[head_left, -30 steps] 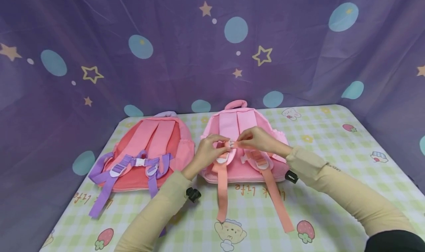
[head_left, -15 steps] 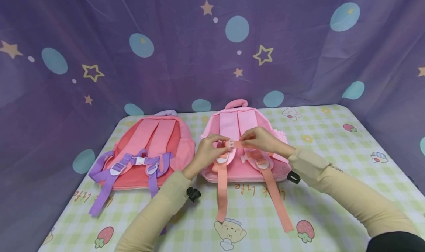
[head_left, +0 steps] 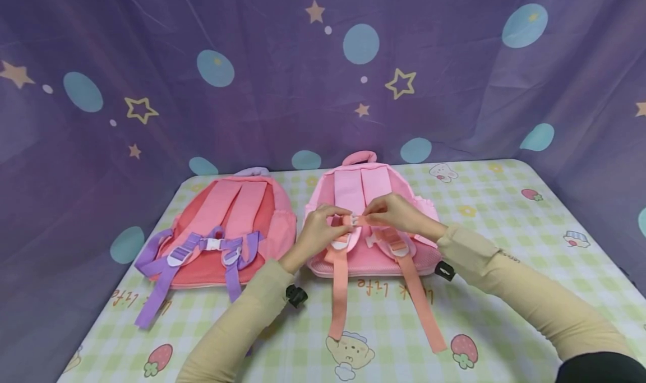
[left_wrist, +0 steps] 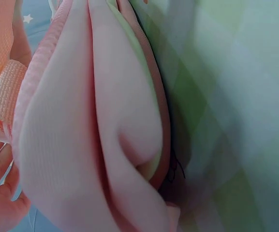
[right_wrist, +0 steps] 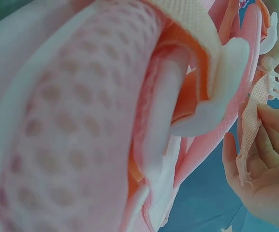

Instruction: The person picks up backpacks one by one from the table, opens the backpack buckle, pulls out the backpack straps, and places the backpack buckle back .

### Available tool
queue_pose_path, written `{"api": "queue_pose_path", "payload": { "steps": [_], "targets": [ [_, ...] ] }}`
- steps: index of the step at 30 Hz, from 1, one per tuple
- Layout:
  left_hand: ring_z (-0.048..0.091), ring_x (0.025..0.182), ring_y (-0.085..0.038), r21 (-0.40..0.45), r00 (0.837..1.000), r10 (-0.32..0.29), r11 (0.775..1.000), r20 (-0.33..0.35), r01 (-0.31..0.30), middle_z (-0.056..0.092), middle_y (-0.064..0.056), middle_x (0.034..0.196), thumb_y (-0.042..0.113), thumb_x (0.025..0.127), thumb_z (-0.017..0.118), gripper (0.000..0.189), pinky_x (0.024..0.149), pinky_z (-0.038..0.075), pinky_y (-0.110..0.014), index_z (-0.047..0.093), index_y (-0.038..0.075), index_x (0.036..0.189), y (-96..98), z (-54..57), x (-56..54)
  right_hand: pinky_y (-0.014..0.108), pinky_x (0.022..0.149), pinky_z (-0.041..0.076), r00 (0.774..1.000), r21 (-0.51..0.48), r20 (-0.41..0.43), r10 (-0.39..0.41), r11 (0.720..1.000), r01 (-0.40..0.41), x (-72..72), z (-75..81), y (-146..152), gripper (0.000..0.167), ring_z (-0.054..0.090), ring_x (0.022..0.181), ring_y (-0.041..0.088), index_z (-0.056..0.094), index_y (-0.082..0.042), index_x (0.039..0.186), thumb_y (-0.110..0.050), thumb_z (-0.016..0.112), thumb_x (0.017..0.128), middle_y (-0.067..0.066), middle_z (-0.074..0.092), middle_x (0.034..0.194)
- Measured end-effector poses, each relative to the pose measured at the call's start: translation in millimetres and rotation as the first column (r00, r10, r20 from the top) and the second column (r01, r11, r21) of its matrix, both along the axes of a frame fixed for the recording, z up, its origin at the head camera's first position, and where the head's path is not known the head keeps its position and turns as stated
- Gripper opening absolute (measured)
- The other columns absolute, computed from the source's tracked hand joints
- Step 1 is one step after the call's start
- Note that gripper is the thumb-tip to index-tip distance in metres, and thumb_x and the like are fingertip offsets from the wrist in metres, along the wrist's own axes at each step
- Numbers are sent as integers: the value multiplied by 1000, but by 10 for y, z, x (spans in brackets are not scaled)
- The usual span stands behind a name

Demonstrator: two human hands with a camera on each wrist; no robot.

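Observation:
A pink backpack (head_left: pixel 373 264) lies with its shoulder straps facing up. Over its middle my left hand (head_left: pixel 315 231) pinches the white plastic buckle (head_left: pixel 354 220) at the end of a short orange strap. From the other side my right hand (head_left: pixel 396 212) pinches an orange webbing strap (right_wrist: pixel 254 113) with a frayed end, between thumb and fingers. White prongs (right_wrist: pixel 278 88) at this strap's far end lie right at the left fingertips. Below the right hand, a second white clip (head_left: pixel 372 239) sits loose beside the strap adjuster. The left wrist view mostly shows the backpack's pale side (left_wrist: pixel 62 125).
To the left lies a coral backpack (head_left: pixel 202 271) with purple straps and a fastened white buckle (head_left: pixel 212 244). Two long orange strap tails (head_left: pixel 421 310) hang toward the front over the checked tablecloth (head_left: pixel 504 215). A purple curtain (head_left: pixel 282 91) rises behind the table.
My left hand has shifted slightly to the right with the white buckle. The right hand's fingers stay almost where they were, and both backpacks stay in place.

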State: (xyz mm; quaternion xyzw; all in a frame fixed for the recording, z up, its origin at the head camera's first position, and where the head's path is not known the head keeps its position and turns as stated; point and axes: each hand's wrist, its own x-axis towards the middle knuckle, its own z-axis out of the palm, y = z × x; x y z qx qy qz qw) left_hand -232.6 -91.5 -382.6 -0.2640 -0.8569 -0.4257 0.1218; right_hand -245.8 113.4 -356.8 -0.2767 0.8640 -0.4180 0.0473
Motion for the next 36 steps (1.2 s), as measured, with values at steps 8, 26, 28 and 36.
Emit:
{"api": "queue_pose_path", "payload": {
  "steps": [8, 26, 28, 36],
  "targets": [
    [53, 82, -16, 2, 1000, -7, 1000, 22, 7, 64, -4, 90, 20, 68, 76, 30, 70, 46, -33, 69, 5, 93, 19, -9, 11, 24, 64, 46, 1000, -40, 14, 18, 999, -17, 7, -8, -29, 11, 55, 67, 12, 68, 0, 87, -8, 63, 81, 8, 66, 81],
    [53, 79, -19, -2, 999, -27, 1000, 23, 27, 63, -6, 89, 13, 69, 75, 26, 68, 47, -33, 68, 4, 93, 32, 2, 28, 24, 63, 45, 1000, -14, 27, 15, 1000, -15, -12, -58, -16, 13, 55, 67, 12, 68, 0, 90, -10, 63, 81, 7, 66, 82],
    [53, 79, -18, 3, 999, -32, 999, 31, 32, 62, -6, 88, 12, 69, 75, 26, 68, 47, -33, 68, 4, 93, 29, -4, 26, 24, 64, 45, 999, 1, 34, 9, 1000, -9, -8, -59, -3, 14, 55, 67, 12, 68, -1, 90, -10, 62, 82, 7, 66, 82],
    [52, 78, -19, 7, 999, -25, 1000, 42, 25, 62, -5, 87, 14, 70, 75, 26, 67, 47, -33, 68, 5, 94, 17, -21, 31, 25, 67, 46, 1000, 27, 30, -1, 1000, 1, -8, -91, 67, 15, 55, 71, 12, 67, 0, 93, -8, 61, 82, 9, 67, 87]
  ]
}}
